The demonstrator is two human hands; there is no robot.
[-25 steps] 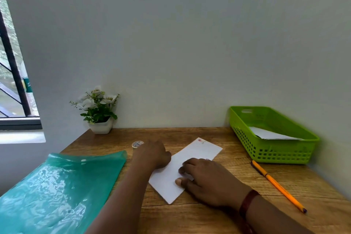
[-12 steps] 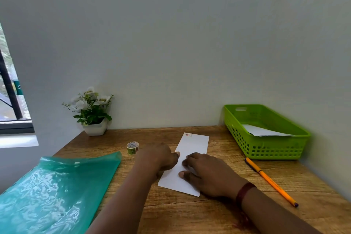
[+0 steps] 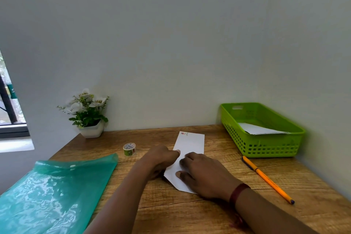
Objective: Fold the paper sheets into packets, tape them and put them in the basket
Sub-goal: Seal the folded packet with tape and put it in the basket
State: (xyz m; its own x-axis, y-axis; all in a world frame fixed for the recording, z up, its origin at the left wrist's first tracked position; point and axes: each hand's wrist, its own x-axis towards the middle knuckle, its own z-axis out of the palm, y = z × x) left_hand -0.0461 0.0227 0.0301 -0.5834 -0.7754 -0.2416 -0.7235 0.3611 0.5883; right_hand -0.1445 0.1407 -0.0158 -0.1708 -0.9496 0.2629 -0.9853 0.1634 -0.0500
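Plainly, both hands press flat, fingers spread on the folded paper; uneven pressure could skew the crease.

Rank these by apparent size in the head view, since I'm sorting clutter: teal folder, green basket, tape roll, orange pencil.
1. teal folder, though nearest the camera
2. green basket
3. orange pencil
4. tape roll

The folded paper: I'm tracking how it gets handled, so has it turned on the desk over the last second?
Yes. The folded paper has turned: its far end, which slanted toward the green basket, now points at the back wall.
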